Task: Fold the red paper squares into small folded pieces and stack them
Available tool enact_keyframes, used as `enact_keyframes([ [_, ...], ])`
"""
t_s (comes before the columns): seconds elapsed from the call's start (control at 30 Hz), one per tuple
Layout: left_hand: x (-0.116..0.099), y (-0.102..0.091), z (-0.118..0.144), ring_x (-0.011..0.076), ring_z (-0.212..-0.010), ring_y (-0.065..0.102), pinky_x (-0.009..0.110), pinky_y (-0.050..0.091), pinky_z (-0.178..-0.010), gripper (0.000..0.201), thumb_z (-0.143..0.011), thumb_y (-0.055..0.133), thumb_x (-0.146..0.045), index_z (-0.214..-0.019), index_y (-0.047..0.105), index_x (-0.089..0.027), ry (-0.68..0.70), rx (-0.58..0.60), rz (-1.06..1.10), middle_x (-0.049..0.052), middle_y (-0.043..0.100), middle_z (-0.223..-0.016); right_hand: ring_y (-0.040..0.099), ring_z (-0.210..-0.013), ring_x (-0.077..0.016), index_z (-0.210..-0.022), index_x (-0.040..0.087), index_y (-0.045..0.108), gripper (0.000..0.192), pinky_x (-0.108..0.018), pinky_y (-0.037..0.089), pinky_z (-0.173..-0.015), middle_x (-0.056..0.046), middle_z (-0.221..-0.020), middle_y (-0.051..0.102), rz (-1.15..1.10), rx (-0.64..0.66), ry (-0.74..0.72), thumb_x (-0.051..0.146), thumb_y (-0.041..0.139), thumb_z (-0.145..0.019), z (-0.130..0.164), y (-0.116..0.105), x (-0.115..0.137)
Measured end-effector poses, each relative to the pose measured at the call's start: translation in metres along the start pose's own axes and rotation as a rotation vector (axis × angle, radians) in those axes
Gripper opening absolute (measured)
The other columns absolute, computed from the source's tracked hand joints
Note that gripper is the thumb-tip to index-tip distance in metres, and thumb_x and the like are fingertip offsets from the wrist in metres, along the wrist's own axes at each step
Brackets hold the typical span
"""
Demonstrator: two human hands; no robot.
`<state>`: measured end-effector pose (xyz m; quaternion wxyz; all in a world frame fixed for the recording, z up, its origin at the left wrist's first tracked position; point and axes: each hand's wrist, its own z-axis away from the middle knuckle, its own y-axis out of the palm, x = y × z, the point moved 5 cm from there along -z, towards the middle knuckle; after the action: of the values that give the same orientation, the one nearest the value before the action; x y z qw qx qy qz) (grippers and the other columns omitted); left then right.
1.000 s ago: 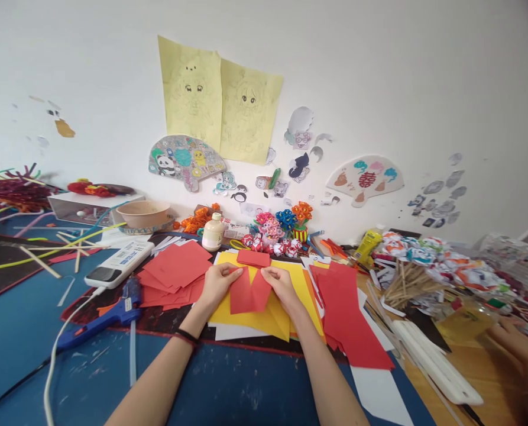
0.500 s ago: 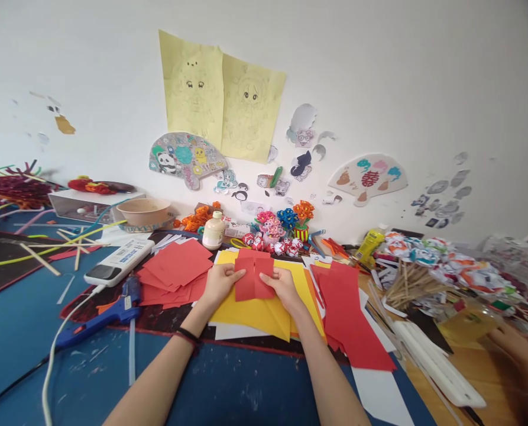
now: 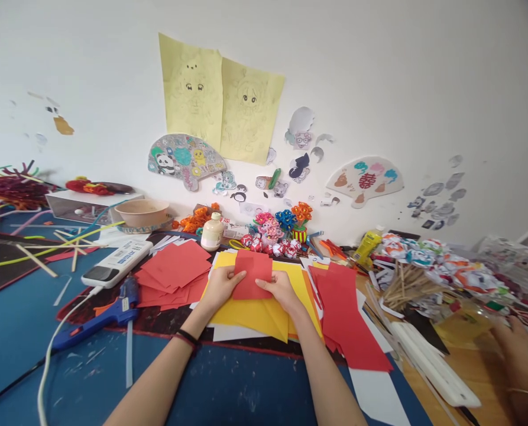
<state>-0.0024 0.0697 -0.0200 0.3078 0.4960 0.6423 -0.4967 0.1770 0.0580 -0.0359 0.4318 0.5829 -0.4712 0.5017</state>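
A folded piece of red paper [image 3: 253, 273] lies flat on a stack of yellow sheets [image 3: 255, 312] at the middle of the table. My left hand [image 3: 220, 288] presses its left edge, and my right hand [image 3: 281, 290] presses its right edge, fingers on the paper from both sides. Loose red paper squares [image 3: 175, 269] lie in a pile just left of my left hand. Long red strips [image 3: 347, 313] lie just right of my right hand.
A blue glue gun [image 3: 99, 316] and a white power strip [image 3: 117, 263] lie at the left. A white bottle [image 3: 211, 232], a bowl [image 3: 142, 212] and paper flowers [image 3: 285, 228] line the wall. Wooden sticks [image 3: 408, 284] and another person's hand [image 3: 518, 361] are at the right.
The red paper has been folded up from a larger, open shape into a smaller rectangle, and both my hands have moved slightly away from me with it.
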Motion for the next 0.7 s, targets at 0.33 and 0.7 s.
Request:
enact_keyframes([
  [0.33, 0.01, -0.001, 0.0, 0.0089, -0.049, 0.025, 0.023, 0.018, -0.048, 0.051, -0.07, 0.058, -0.06, -0.048, 0.041, -0.018, -0.028, -0.05, -0.01, -0.005, 0.028, -0.048, 0.069, -0.084, -0.0307, -0.092, 0.012, 0.072, 0.056, -0.046, 0.053, -0.081, -0.014, -0.093, 0.073, -0.013, -0.058, -0.037, 0.053, 0.08, -0.055, -0.002, 0.0, -0.003],
  [0.7, 0.014, 0.0, -0.001, 0.009, -0.048, 0.025, 0.023, 0.017, -0.048, 0.048, -0.072, 0.059, -0.055, -0.049, 0.038, -0.019, -0.02, -0.065, -0.014, -0.006, 0.031, -0.047, 0.068, -0.088, -0.0312, -0.094, 0.012, 0.072, 0.046, -0.046, 0.052, -0.081, -0.014, -0.099, 0.072, -0.003, -0.076, -0.06, 0.045, 0.078, -0.063, -0.002, -0.002, -0.008],
])
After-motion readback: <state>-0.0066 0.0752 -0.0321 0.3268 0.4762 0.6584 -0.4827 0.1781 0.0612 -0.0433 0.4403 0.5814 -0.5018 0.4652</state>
